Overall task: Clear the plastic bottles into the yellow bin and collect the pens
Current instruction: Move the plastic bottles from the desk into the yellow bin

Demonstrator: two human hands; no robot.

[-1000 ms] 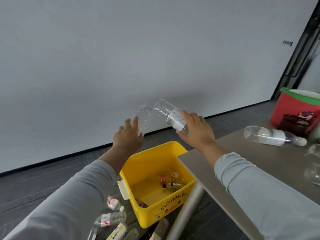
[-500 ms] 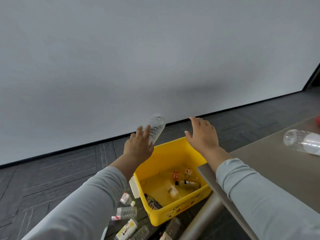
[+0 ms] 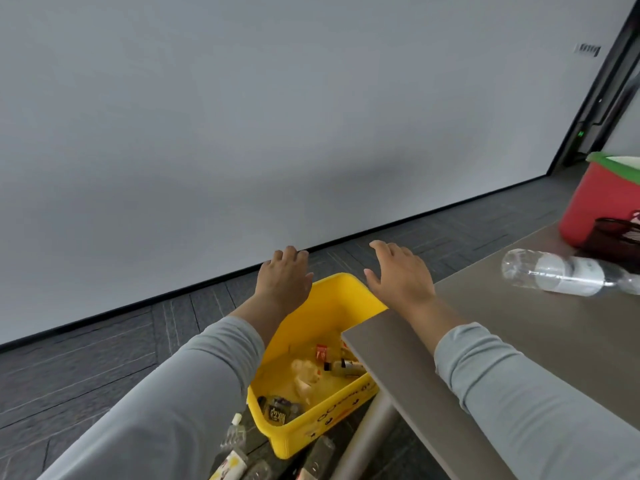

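yellow bin (image 3: 341,278) sits on the floor, tucked against the corner of the desk (image 3: 512,327), with a few small bottles lying inside. both grips hover over its far rim, fingers straight and spread, holding nothing: left grip (image 3: 284,278) above the left side, right grip (image 3: 401,275) where bin meets desk. the next plastic bottle (image 3: 561,275) lies on its side on the desk, to the right of the right grip and apart from it. its long axis runs left to right, rounded clear end toward that grip. the right grip is the nearer, so a sideways reach looks apt. pens i cannot make out.
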